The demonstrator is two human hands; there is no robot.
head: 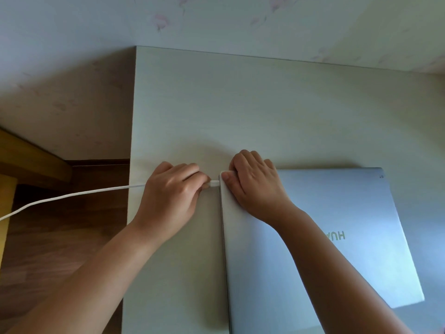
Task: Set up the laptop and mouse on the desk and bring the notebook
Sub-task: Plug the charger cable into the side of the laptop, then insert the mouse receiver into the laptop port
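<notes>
Your laptop [325, 237] lies closed and flat on the pale desk [240, 104], silver lid up, set toward the desk's right and near side, with the brand lettering on the lid reading upside down from where you stand. Its left edge runs roughly straight away from you.

Your right hand [255, 182] rests on the far left corner of the lid: the fingers curl over the far edge and the thumb lies flat along the left edge, so the hand grips that corner and holds the machine down.

Your left hand [173, 189] sits just beside it on the bare desk, pinching the white plug [215, 183] of the charging cable [72, 195] between thumb and fingertips. The plug's tip meets the laptop's left side near that same corner; you cannot tell from here how far it is seated.

The cable runs left from your hand, off the desk's left edge and down over the wooden floor [60, 237]. A yellow wooden piece of furniture [21, 160] stands at the far left, and floral wallpaper [216, 20] backs the desk.
</notes>
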